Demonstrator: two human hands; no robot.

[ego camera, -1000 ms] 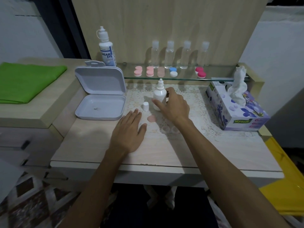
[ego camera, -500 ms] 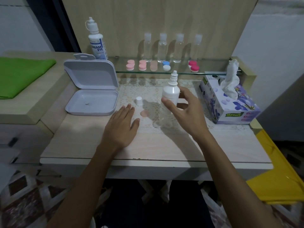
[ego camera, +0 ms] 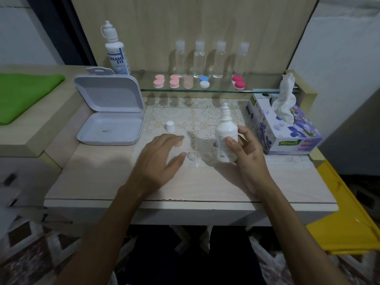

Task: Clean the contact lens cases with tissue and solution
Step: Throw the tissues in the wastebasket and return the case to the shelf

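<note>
— At a pale wooden desk point(ego camera: 102, 182), seen from the head camera: what do the hands hold?

— A person's right hand point(ego camera: 244, 153) curls thumb and fingers round a small white solution bottle point(ego camera: 226, 134), upright and uncapped, nozzle up, just above the lace mat point(ego camera: 205, 116). Its white cap point(ego camera: 170, 126) stands on the mat, well to the left. The left hand point(ego camera: 158, 161) holds nothing; its fingers are spread and relaxed, partly covering a pink lid point(ego camera: 179, 143) on the mat.

— And the lens case?

— A clear contact lens case point(ego camera: 200, 156), lids off, lies on the mat between the two hands, close by the left thumb; its outline is faint. More cases point(ego camera: 198, 81), pink, peach, blue-and-white and red, sit in a row on the glass shelf point(ego camera: 216, 90) behind, in front of four clear bottles point(ego camera: 209, 58).

— The tissue?

— A floral tissue box point(ego camera: 283, 132) stands at the desk's right, one sheet pulled up. An open white hinged box point(ego camera: 111, 112) sits at left, a large solution bottle point(ego camera: 116, 52) behind it, and a green cloth point(ego camera: 24, 93) at far left.
</note>
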